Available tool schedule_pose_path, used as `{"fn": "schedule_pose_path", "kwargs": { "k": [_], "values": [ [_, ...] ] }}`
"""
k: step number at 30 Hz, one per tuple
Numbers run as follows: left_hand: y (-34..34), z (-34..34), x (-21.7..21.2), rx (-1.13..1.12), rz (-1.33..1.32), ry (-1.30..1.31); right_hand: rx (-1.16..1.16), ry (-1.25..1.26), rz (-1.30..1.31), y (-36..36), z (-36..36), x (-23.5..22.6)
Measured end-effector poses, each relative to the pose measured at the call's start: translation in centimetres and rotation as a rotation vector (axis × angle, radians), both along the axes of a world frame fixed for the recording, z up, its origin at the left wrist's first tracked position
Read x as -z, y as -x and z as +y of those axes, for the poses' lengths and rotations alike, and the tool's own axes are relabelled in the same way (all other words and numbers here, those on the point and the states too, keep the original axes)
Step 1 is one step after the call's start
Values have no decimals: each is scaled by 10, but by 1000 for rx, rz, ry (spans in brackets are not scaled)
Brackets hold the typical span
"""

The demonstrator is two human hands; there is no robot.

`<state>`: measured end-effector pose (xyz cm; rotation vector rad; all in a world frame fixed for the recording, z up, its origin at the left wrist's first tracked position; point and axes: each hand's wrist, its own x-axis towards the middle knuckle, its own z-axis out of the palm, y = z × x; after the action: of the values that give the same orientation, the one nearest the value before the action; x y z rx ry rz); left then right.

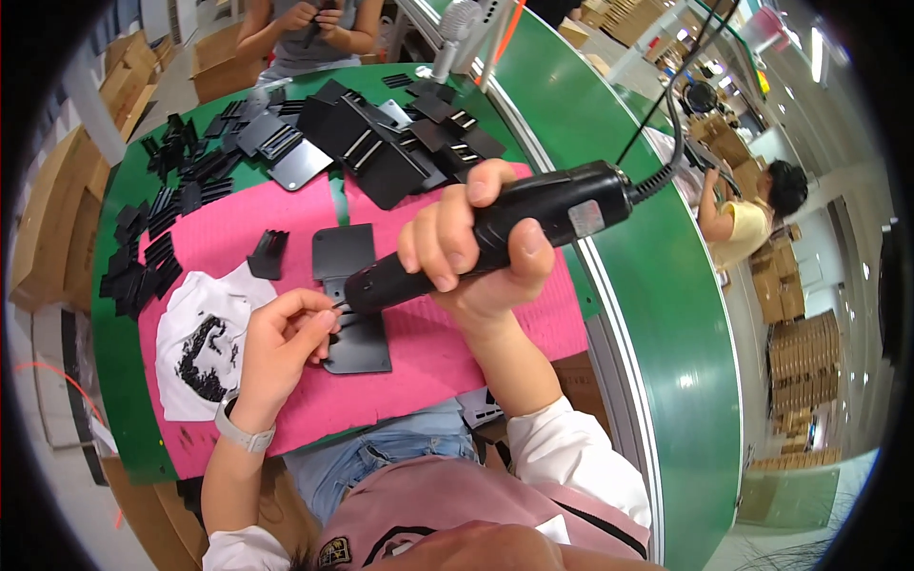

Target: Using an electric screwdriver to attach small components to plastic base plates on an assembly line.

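My right hand [455,249] is wrapped round a black corded electric screwdriver [557,205], held at a slant with its tip low and to the left. The tip points at a black metal assembly of flat plates [360,350] lying on a pink mat [438,352]. My left hand [284,338] has thumb and fingers pinched together beside the screwdriver's tip, over the assembly; whatever they hold is too small to make out. Left of that hand, small black screws [205,366] are heaped on a white sheet [181,319]. A black slotted bracket [268,254] lies just beyond.
Stacked black plates [367,143] and heaps of black brackets [143,271] cover the far and left parts of the green table [133,433]. The screwdriver's cord [678,133] rises to the upper right. A green conveyor [657,328] runs along the right. Another person's hands [314,17] show across the table.
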<state>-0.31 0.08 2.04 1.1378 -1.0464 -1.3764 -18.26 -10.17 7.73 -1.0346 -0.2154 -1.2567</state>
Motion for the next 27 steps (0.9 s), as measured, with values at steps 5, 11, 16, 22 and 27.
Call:
{"fn": "schedule_pose_path", "kwargs": {
  "k": [5,11,16,22,27],
  "values": [
    [4,2,0,-15,-22,20,-69,15,8,2,0,1],
    [2,2,4,0,-53,5,-72,-29,33,0,-3,3],
    [-1,-6,-3,-3,202,-48,-20,-181,-82,-3,-5,-3],
    [-14,-13,16,-255,-439,198,-67,28,207,-16,-15,-11],
    [-7,-13,23,-132,-529,120,12,102,386,-27,-13,-5]
  ]
}}
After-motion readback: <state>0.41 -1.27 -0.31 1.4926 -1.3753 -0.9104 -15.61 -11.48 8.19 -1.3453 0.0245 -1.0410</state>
